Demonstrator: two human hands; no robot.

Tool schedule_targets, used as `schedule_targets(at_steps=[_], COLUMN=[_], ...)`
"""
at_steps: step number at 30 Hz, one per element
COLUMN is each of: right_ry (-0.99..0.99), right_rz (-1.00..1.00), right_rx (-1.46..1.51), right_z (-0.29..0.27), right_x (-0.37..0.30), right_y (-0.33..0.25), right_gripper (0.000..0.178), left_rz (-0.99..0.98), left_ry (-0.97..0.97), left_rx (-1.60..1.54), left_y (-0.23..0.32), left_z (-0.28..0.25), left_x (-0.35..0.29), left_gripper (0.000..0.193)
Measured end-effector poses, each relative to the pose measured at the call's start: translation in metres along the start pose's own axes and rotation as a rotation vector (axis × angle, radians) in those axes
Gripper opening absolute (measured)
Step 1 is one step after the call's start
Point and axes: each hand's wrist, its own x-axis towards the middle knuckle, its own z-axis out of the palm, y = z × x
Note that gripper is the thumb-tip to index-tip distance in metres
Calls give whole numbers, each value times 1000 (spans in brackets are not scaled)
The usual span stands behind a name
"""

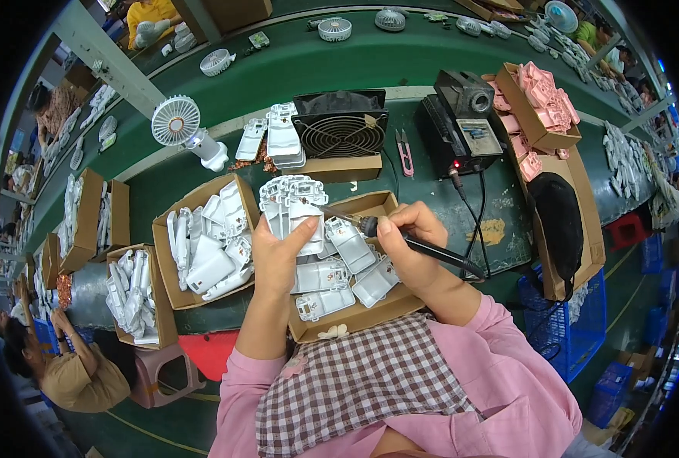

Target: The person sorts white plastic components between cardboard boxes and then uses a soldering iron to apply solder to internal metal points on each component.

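My left hand (278, 256) grips a stack of white plastic fan housings (292, 202), held upright above a cardboard box (370, 313). My right hand (408, 240) holds a black soldering iron (370, 224) like a pen, and its tip touches the top housing near its upper right edge. The iron's cable runs right toward a black soldering station (461, 126). Beneath my hands the box holds several more white housings (332, 275) lying flat.
A second box of white parts (206, 244) stands to the left, with another (133, 294) further left. A black extraction fan (341, 126), pink snips (404, 150), a white handheld fan (183, 130) and a box of pink parts (541, 99) stand behind. Other people work at the left edge and across the green belt.
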Motion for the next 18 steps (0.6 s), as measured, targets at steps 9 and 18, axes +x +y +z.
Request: schedule_targets(at_steps=[9, 18], right_ry=[-5, 50], right_rz=[2, 9], right_rx=[16, 37], right_z=[3, 5], right_x=[2, 4], right_y=[1, 2], right_gripper=[15, 14], left_rz=[3, -18], left_ry=[-19, -1], left_rx=[-3, 10], left_y=[1, -2], left_z=[0, -1], left_x=[0, 1], left_gripper=[31, 32])
